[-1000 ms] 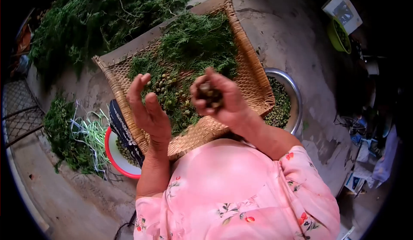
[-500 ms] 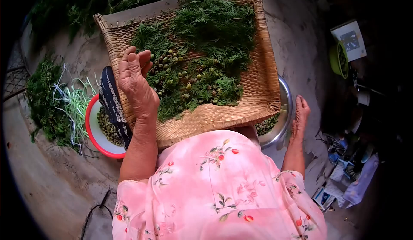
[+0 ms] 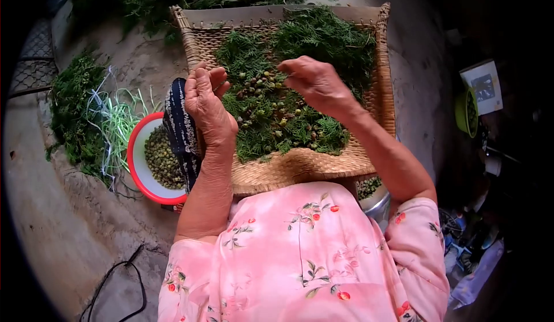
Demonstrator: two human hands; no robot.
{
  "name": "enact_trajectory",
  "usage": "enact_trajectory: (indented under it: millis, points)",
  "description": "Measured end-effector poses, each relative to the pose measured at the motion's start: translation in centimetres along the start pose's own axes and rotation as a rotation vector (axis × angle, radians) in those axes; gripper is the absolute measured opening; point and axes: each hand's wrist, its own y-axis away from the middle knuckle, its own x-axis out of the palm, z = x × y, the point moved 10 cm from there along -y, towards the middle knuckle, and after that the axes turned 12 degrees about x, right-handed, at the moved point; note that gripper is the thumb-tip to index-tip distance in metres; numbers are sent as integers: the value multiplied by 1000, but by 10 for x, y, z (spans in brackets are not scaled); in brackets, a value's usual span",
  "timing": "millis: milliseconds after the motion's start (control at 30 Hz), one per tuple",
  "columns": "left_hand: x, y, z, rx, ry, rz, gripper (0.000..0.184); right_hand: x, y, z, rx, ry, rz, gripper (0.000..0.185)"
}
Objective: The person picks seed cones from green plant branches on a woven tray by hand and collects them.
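A woven wicker tray (image 3: 382, 91) with a raised rim rests across my lap. Flat green evergreen sprigs (image 3: 323, 36) cover much of it, and small greenish-brown cones (image 3: 268, 85) lie loose among them. Over the tray's left side my left hand (image 3: 209, 105) is raised with its fingers curled inward; whatever is inside the curl is hidden. My right hand (image 3: 314, 84) hovers above the sprigs, fingertips pressed together and pointing toward the left hand. I cannot make out anything between those fingers.
At left a red-rimmed white basin (image 3: 134, 169) holds many cones, with a dark patterned cloth (image 3: 180, 123) beside it. A metal basin (image 3: 378, 203) shows below the tray's right corner. Pale green straps (image 3: 118, 126) and cut branches (image 3: 72, 117) lie on the ground. A green bowl (image 3: 466, 114) stands at right.
My right hand has come up from beside the metal basin to over the tray. The left hand stays raised and curled. The whole view has shifted, with the tray now farther right and lower.
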Motion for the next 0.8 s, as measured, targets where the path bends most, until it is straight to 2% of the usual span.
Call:
enact_trajectory:
  millis: [33, 67, 133, 267, 333, 467, 533, 600, 800]
  points:
    - [-3, -1, 2, -18, -3, -22, 27, 19, -12, -3, -18, -31, 3, 26]
    - [-4, -1, 1, -22, 0, -33, 27, 44, -21, -15, 145, -346, 152, 31]
    - [-3, -1, -1, -27, 0, -40, 28, 88, -26, -19, 335, -824, 347, 38]
    - [-5, -3, 7, -47, -11, -18, 30, 130, -37, -43, 483, -992, 414, 42]
    - [-3, -3, 8, -63, -32, 13, 31, 118, -40, -62, 550, -1098, 315, 41]
    - [1, -3, 9, -99, -29, 34, 32, 40, -38, -112, 554, -1064, -88, 37]
    - [2, -5, 14, -106, -24, 53, 32, 9, -31, -132, 581, -1106, -206, 29]
    - [6, -4, 17, -118, -30, 80, 34, -12, -26, -137, 542, -1122, -280, 24]
    - [8, 3, 37, -256, -42, 130, 30, -13, -31, -97, 332, -538, -306, 13]
